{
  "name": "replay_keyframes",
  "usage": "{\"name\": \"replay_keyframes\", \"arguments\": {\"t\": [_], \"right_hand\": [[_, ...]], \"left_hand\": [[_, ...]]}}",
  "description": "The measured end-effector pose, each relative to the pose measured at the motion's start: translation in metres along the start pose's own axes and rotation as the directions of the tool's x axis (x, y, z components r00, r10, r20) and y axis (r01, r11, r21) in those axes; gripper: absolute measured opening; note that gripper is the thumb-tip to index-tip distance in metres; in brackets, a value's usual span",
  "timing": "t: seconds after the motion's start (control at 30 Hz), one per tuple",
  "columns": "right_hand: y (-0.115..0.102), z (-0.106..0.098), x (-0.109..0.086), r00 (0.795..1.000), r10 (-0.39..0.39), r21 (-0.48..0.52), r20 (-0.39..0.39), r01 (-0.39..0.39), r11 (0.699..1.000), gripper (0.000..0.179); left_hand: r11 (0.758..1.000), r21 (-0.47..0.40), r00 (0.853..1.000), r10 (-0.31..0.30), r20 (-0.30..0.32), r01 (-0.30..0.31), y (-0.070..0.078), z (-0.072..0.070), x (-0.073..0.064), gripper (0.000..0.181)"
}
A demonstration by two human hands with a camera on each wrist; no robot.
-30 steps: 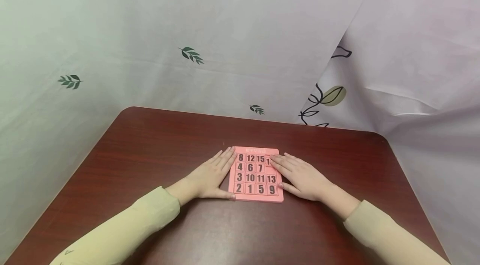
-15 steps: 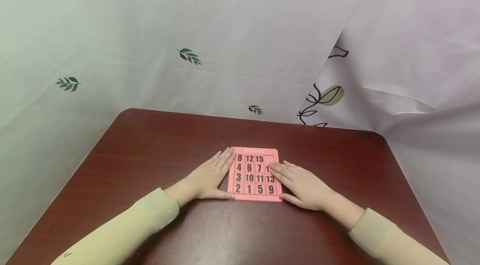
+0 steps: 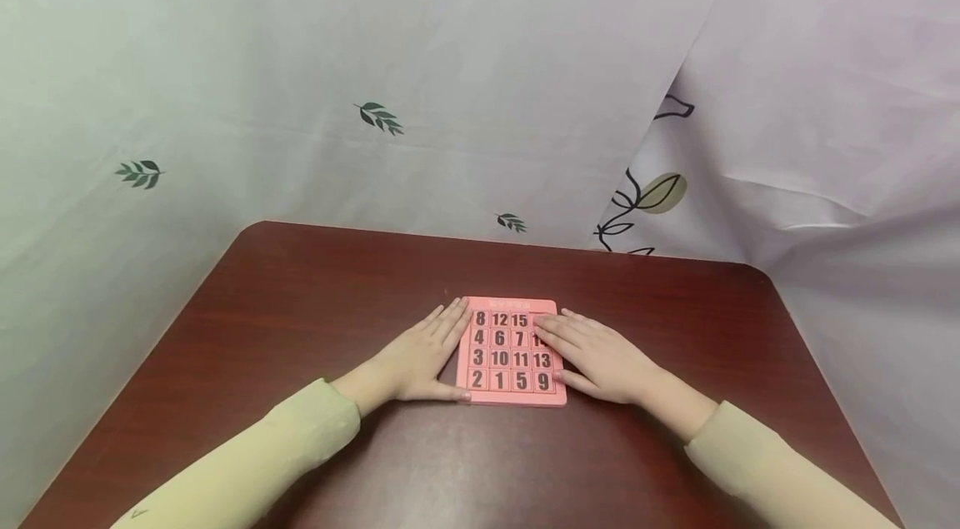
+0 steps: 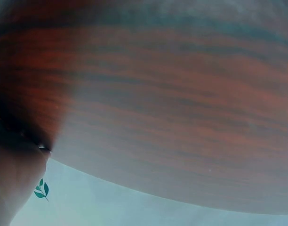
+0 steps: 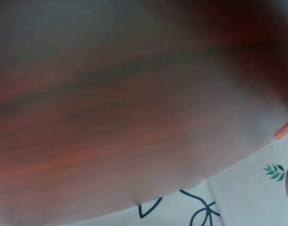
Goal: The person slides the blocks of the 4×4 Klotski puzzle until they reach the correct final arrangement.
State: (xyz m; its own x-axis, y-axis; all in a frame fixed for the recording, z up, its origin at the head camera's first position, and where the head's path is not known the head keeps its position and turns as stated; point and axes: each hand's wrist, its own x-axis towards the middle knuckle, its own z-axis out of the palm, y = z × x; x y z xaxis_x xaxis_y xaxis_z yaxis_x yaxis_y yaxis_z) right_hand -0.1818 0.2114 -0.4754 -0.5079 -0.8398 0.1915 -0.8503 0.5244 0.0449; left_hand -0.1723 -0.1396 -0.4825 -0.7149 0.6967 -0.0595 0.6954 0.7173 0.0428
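Pink number board (image 3: 510, 398) lies flat on the table (image 3: 337, 279), between both hands. Left hand (image 3: 423, 356): not gripping, fingers straight along the board's left rim, thumb spread to the near-left corner. Right hand (image 3: 603, 356): no grip either, fingers straight, tips over the far part of the right column, thumb at the right rim. Key relation: half-hidden tile (image 3: 539, 341), row 2 from far, sits just left of the right hand, the nearer 1; its column runs near-far. Far-right slot partly covered, can't tell if vacant

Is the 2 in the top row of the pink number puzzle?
No, the 2 tile sits in the bottom row of the pink puzzle, beside the 1 tile.
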Motion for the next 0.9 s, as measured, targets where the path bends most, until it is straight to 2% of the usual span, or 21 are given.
{"name": "replay_keyframes", "arguments": {"t": [0.27,0.43,0.9], "right_hand": [[-0.002,0.001,0.021,0.992,0.047,0.055,0.113,-0.053,0.997,0.071],[-0.004,0.001,0.028,0.992,0.034,0.061,0.122,-0.042,0.997,0.071],[0.005,-0.003,0.004,0.991,0.085,0.054,0.103,-0.091,0.994,0.070]], "left_hand": [[1.000,0.011,1.000,0.001,-0.007,-0.001,0.001,0.000,-0.001,0.126],[1.000,0.016,1.000,0.004,-0.008,-0.004,0.000,0.000,-0.001,0.126],[1.000,0.023,1.000,-0.001,0.005,0.001,0.000,-0.002,-0.002,0.124]]}}
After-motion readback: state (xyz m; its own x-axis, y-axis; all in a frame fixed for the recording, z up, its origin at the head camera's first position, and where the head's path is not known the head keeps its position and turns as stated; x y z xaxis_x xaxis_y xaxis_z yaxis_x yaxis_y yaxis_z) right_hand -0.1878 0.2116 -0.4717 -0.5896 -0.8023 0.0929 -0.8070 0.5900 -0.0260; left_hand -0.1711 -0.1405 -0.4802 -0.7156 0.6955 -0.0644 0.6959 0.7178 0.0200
